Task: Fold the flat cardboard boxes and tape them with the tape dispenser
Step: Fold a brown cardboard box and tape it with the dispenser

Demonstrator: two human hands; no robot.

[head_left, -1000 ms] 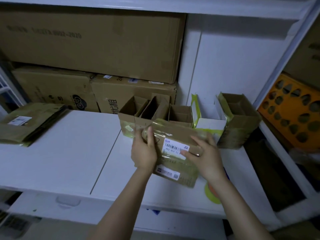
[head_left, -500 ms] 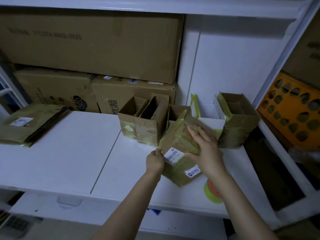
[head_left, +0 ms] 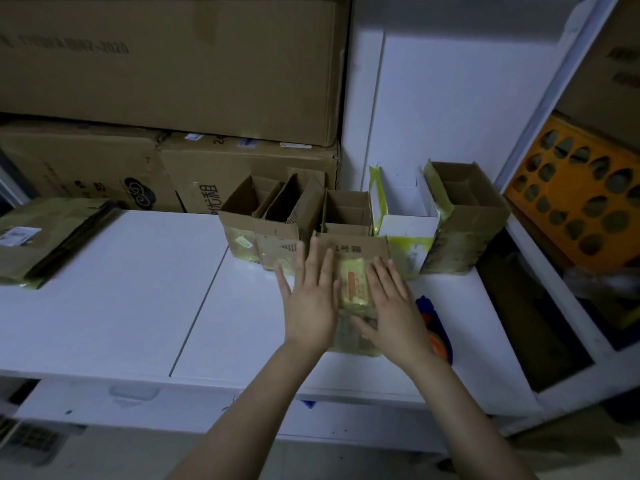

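From the head camera, a cardboard box (head_left: 353, 250) lies on the white counter (head_left: 138, 289), set back from its near edge. The left hand (head_left: 310, 301) and right hand (head_left: 393, 308) press it flat, fingers straight and spread, gripping nothing. Its far flap meets a row of open boxes (head_left: 346, 209): five in all, four brown and one white. One tape dispenser (head_left: 437, 337) shows just right of the right hand, near the counter's right edge. To the left, open counter runs to one stack of flat boxes (head_left: 45, 237).

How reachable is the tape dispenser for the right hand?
Likely yes: the tape dispenser lies just beside the right hand, nothing between them; that hand only presses flat on the box.
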